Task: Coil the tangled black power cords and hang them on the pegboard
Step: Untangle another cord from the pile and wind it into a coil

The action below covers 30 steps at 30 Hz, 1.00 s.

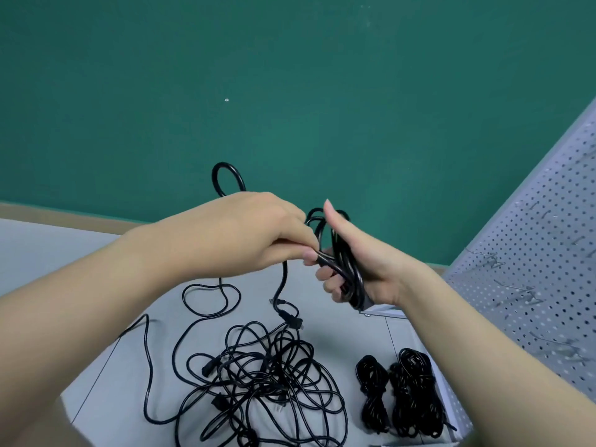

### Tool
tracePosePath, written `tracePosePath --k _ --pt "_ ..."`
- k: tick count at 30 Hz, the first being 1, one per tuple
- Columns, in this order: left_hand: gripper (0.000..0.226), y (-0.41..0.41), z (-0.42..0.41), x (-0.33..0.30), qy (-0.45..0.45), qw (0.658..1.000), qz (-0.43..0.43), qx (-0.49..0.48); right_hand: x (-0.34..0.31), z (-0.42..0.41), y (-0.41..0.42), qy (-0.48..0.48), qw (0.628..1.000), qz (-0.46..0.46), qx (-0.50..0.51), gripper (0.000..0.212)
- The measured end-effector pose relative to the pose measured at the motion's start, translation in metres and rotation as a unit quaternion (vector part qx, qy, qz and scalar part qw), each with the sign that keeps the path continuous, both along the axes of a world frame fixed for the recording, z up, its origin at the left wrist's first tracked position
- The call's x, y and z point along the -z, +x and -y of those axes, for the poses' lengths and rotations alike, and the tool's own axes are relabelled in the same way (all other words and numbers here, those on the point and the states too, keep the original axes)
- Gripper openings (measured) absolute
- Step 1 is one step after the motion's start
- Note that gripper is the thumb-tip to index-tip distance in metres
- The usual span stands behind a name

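While my right hand point(364, 269) is clenching the coil point(346, 262) upright, my left hand point(258, 233) is pinching its loose tail – trailing down-left of that grip – toward the tangle point(264, 382).

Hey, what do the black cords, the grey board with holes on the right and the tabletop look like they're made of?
Black power cords: apparently rubbery plastic sheathing with a slight sheen; they bend in soft loops.

Grey perforated pegboard: probably painted sheet metal, since it is thin, evenly punched and carries wire hooks; moulded plastic can't be ruled out.

Pale grey tabletop: smooth and matte, likely laminate or painted board, with thin seam lines.
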<state>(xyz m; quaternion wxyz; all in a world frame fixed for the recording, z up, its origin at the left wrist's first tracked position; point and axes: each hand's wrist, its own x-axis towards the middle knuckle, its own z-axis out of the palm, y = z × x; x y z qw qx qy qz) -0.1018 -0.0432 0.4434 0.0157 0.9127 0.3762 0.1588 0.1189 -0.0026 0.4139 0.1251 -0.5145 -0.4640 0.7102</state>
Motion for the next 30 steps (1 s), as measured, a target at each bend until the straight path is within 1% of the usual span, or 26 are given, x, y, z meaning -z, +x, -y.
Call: tracePosePath --k 2,4,6,8,9,11,14,15,17,19,20,23,26,28,30 --pt "0.041 0.000 -0.001 -0.001 -0.022 1.000 0.018 0.002 0.004 0.007 -0.008 -0.019 0.998 -0.012 -0.058 0.120" --pt "0.041 0.001 -0.001 -0.003 -0.041 0.998 0.041 -0.003 0.008 0.013 -0.013 -0.052 0.990 -0.052 -0.120 0.123" --pt "0.031 0.001 0.000 -0.004 -0.067 0.996 0.054 -0.021 0.008 0.018 -0.015 -0.079 0.978 -0.087 -0.172 0.113" --pt "0.023 0.002 0.002 -0.003 -0.079 0.995 0.060 -0.022 0.006 0.020 -0.015 -0.095 0.966 -0.108 -0.213 0.092" --pt "0.024 0.003 0.004 -0.003 -0.073 0.996 0.051 -0.021 0.006 0.021 -0.016 -0.103 0.961 -0.119 -0.228 0.082" --pt "0.032 0.004 0.006 -0.001 -0.036 0.999 0.015 -0.023 0.005 0.025 -0.019 -0.118 0.950 -0.135 -0.255 0.071" --pt "0.054 0.000 0.002 0.001 0.044 0.998 -0.036 -0.037 0.003 0.030 -0.024 -0.129 0.940 -0.124 -0.291 0.060" --pt "0.061 -0.003 0.000 0.000 0.063 0.996 -0.040 -0.043 0.001 0.031 -0.024 -0.132 0.935 -0.120 -0.306 0.056" --pt "0.073 -0.010 -0.004 -0.002 0.069 0.996 -0.022 -0.058 -0.006 0.031 -0.019 -0.131 0.925 -0.125 -0.333 0.045" --pt "0.081 -0.014 -0.005 -0.004 0.057 0.996 0.006 -0.072 -0.013 0.030 -0.010 -0.126 0.920 -0.136 -0.346 0.037" --pt "0.080 -0.015 -0.005 -0.004 0.053 0.996 0.017 -0.072 -0.015 0.029 -0.006 -0.125 0.919 -0.138 -0.347 0.035" --pt "0.067 -0.014 -0.006 0.001 0.060 0.997 0.032 -0.045 -0.015 0.026 0.003 -0.119 0.924 -0.137 -0.337 0.034" --pt "0.059 -0.017 -0.011 0.004 0.112 0.994 0.006 -0.018 -0.014 0.024 0.006 -0.115 0.930 -0.149 -0.317 0.035" --pt "0.058 -0.018 -0.013 0.004 0.153 0.988 -0.011 -0.021 -0.014 0.024 0.006 -0.108 0.931 -0.164 -0.309 0.036" --pt "0.051 -0.017 -0.014 0.005 0.172 0.984 -0.004 -0.035 -0.016 0.024 0.006 -0.096 0.930 -0.175 -0.307 0.037"
